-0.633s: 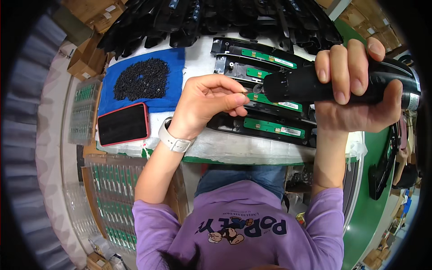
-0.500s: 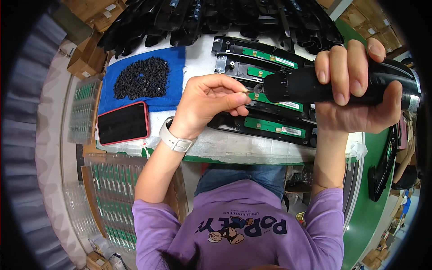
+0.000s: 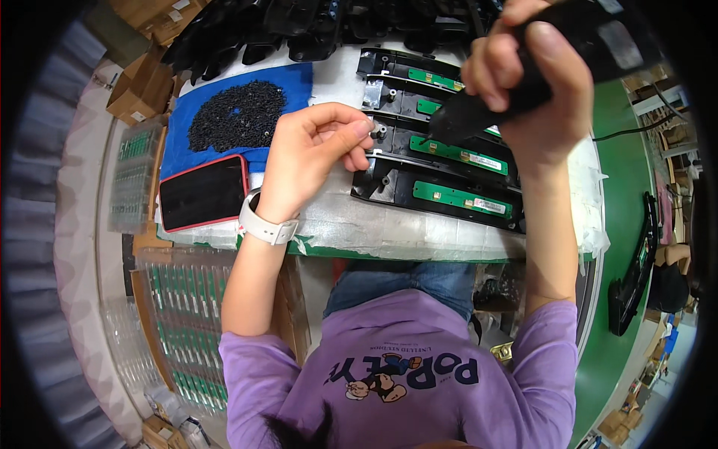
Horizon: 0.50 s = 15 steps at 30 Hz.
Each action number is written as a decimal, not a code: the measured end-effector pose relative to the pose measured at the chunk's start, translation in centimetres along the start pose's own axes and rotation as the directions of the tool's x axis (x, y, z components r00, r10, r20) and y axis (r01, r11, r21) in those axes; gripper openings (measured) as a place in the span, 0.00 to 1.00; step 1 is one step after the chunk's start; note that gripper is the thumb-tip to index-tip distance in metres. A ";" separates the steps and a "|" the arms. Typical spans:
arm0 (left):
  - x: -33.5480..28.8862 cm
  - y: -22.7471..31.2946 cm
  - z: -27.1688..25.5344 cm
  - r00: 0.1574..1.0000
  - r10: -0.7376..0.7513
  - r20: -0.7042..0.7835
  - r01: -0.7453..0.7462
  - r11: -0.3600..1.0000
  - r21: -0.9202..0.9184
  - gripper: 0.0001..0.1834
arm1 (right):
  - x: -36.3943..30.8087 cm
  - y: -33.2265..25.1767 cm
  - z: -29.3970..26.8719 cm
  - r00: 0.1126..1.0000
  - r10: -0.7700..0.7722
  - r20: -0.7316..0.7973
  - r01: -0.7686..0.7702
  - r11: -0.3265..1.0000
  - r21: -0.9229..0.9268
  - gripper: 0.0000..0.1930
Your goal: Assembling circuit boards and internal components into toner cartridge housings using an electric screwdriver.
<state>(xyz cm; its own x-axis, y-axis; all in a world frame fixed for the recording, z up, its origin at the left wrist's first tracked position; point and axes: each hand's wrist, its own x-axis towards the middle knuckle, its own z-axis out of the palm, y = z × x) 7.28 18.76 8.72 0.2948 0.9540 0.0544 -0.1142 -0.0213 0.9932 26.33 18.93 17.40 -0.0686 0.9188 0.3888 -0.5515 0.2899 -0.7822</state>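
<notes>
My left hand (image 3: 314, 150), with a white watch (image 3: 265, 224) on the wrist, has thumb and fingertips pinched together at the left end of a black plastic part (image 3: 389, 153). Anything between the fingertips is too small to make out. My right hand (image 3: 538, 82) grips a black electric screwdriver (image 3: 479, 112), tilted so its tip points down-left onto the same part, beside a green circuit board (image 3: 464, 157). Several such long black parts with green boards lie side by side on the white table (image 3: 419, 224).
A pile of small black screws (image 3: 235, 116) lies on a blue cloth (image 3: 299, 78). A phone in a red case (image 3: 202, 193) sits left of my hand. More black parts (image 3: 299, 30) are heaped at the back. Trays of green boards (image 3: 179, 314) and cardboard boxes (image 3: 142, 82) stand on the left.
My right hand has swung the screwdriver from level to tip-down onto the part. My left hand has shifted left from the green board to the part's left end.
</notes>
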 end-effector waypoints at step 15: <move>-0.4 -0.5 -0.4 0.996 -0.068 0.066 0.079 0.978 -0.192 0.09 | 1.3 1.6 -0.1 0.991 0.075 0.110 -0.036 0.945 -0.325 0.10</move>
<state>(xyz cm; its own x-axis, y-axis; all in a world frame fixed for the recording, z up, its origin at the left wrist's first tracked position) 6.83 18.50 8.20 0.3640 0.9314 -0.0063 -0.2703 0.1121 0.9562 25.45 20.64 16.66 -0.2007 0.9030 0.3799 -0.2488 0.3281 -0.9113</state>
